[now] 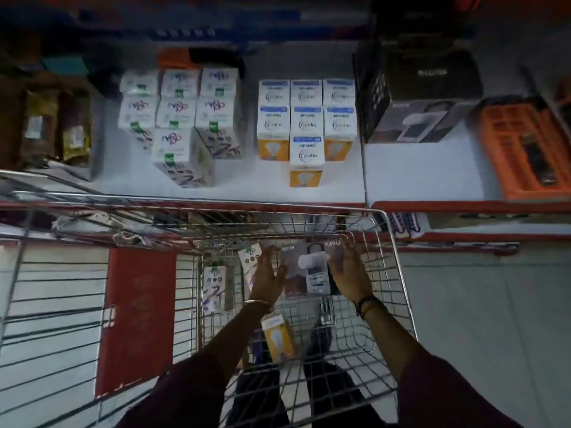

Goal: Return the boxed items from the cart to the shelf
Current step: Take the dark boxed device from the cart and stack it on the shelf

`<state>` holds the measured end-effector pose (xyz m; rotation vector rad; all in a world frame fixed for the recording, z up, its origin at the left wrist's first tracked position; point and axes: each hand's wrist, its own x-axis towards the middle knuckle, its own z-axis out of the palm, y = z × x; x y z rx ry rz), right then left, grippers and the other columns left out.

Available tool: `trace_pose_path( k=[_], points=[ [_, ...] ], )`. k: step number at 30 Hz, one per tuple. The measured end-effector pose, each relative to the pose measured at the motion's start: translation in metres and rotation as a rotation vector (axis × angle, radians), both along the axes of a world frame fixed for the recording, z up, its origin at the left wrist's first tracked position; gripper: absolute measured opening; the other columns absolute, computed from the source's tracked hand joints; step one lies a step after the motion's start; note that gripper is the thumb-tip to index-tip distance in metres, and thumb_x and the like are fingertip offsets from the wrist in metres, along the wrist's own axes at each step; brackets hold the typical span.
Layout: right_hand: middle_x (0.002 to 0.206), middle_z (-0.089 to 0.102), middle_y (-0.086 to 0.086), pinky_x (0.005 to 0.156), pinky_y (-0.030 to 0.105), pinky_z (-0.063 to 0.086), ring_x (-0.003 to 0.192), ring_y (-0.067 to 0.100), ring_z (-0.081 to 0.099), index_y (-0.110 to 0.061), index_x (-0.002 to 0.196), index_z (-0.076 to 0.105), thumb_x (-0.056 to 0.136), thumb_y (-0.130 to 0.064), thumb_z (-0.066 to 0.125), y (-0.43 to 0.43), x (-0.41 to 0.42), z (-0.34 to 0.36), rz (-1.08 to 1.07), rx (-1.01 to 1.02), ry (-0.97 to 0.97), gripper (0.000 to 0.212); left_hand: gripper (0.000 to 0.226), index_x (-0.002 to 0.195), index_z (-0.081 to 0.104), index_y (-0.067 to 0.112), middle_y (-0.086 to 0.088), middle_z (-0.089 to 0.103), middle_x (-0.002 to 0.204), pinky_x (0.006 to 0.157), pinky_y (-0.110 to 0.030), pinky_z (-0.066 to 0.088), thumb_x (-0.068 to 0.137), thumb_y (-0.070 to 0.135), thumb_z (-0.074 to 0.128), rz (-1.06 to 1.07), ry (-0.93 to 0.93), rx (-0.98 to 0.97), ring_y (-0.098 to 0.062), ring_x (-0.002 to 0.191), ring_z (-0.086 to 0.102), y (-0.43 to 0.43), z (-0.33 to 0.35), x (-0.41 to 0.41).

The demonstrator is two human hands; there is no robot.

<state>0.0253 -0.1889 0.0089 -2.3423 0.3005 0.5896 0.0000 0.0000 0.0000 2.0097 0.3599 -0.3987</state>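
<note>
**Both hands closing on the large grey box deep in the cart**

Both hands are reaching down into the wire cart [392,273], one at each side of a large grey box [309,270] lying flat on the cart floor at its far end. The left hand [268,281] is pressing, fingers spread and flat, against the box's left edge; the right hand [347,273] is cupping the right edge, fingers curled over the far corner. Neither is carrying anything else, and whether the box is already lifting off the wire is not possible to tell.

The box is lying straight ahead of the person, its long axis running away from the body toward the shelf [417,168]. Both hands are sitting about equally near, so a two-handed lift looks likeliest. A matching grey box [414,122] is sitting on the shelf, up and to the right, with bare surface in front of it.

Other cartons are waiting in the cart: two white boxes [216,285] left of the left hand, the nearer partly hidden behind it, and a yellow bulb box [278,338] between the forearms. The whole view is dim and blurred, so print on the boxes is unreadable, and the underside of the grip is hidden.
</note>
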Motion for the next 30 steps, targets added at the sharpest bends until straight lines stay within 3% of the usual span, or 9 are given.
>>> trace_pose_path(
  k=[3,6,8,11,14,20,24,27,30],
  points=[
    [0.151,0.031,0.016,0.088,0.043,0.049,0.121,0.039,0.05,-0.012,0.146,0.024,0.095,-0.039,0.044,-0.001,0.011,-0.021,-0.05,-0.042,0.083,0.061,0.054,0.14,0.03,-0.002,-0.022,0.045,0.139,0.102,-0.04,0.041,0.092,0.014,0.05,0.093,0.208,-0.088,-0.028,0.121,0.049,-0.002,-0.024,0.01],
    [0.143,0.042,0.016,0.093,0.047,0.047,0.12,0.037,0.05,-0.013,0.14,0.034,0.094,-0.044,0.042,-0.002,0.013,-0.041,-0.15,-0.025,0.172,0.057,0.039,0.131,0.041,-0.001,-0.031,0.055,0.124,0.091,-0.042,0.047,0.096,0.015,0.045,0.225,0.364,-0.131,-0.036,0.106,0.057,-0.003,-0.046,0.017],
    [0.13,0.054,0.015,0.09,0.043,0.047,0.112,0.035,0.055,-0.012,0.13,0.045,0.095,-0.046,0.04,-0.003,0.013,-0.049,-0.209,0.022,0.177,0.05,0.033,0.127,0.045,0.002,-0.033,0.056,0.119,0.095,-0.055,0.047,0.098,0.017,0.041,0.284,0.391,-0.165,-0.043,0.108,0.057,-0.004,-0.055,0.023],
    [0.111,0.065,0.012,0.077,0.033,0.046,0.097,0.03,0.062,-0.012,0.113,0.056,0.095,-0.044,0.04,-0.005,0.012,-0.055,-0.247,0.059,0.173,0.04,0.03,0.117,0.056,0.013,-0.027,0.061,0.115,0.089,-0.058,0.052,0.096,0.031,0.044,0.252,0.433,-0.142,-0.042,0.104,0.06,-0.004,-0.059,0.027],
    [0.1,0.069,0.009,0.064,0.027,0.041,0.08,0.02,0.059,-0.013,0.104,0.06,0.094,-0.044,0.043,-0.004,0.01,-0.049,-0.26,0.06,0.163,0.037,0.029,0.112,0.06,0.015,-0.027,0.063,0.113,0.088,-0.056,0.053,0.094,0.035,0.048,0.227,0.408,-0.102,-0.039,0.102,0.062,-0.002,-0.051,0.026],
    [0.088,0.066,0.003,0.058,0.024,0.039,0.074,0.018,0.057,-0.015,0.102,0.062,0.093,-0.047,0.043,-0.006,-0.001,0.0,-0.224,0.066,0.031,0.038,0.029,0.116,0.058,0.013,-0.021,0.062,0.114,0.088,-0.059,0.052,0.094,0.03,0.051,0.226,0.288,-0.144,-0.038,0.105,0.06,0.011,-0.001,0.014],
    [0.081,0.063,-0.001,0.052,0.017,0.035,0.069,0.016,0.056,-0.016,0.102,0.063,0.094,-0.048,0.041,-0.004,-0.016,0.048,-0.193,0.056,-0.128,0.04,0.023,0.112,0.06,0.011,-0.023,0.064,0.113,0.079,-0.047,0.055,0.096,0.023,0.049,0.209,0.15,-0.125,-0.033,0.095,0.063,0.016,0.047,0.009],
    [0.082,0.062,-0.004,0.05,0.017,0.033,0.07,0.013,0.055,-0.017,0.101,0.064,0.094,-0.048,0.041,-0.005,-0.024,0.088,-0.19,0.065,-0.241,0.04,0.038,0.12,0.058,0.011,-0.021,0.064,0.117,0.09,-0.05,0.051,0.093,0.037,0.049,0.162,0.051,-0.079,-0.035,0.105,0.061,0.017,0.086,0.005],
    [0.078,0.065,-0.001,0.05,0.021,0.036,0.069,0.014,0.059,-0.016,0.097,0.064,0.092,-0.053,0.04,-0.014,-0.028,0.123,-0.189,0.079,-0.319,0.045,0.043,0.118,0.058,0.019,-0.014,0.065,0.115,0.087,-0.044,0.052,0.09,0.049,0.047,0.125,-0.028,-0.048,-0.03,0.102,0.061,0.014,0.128,0.0]
  ],
)
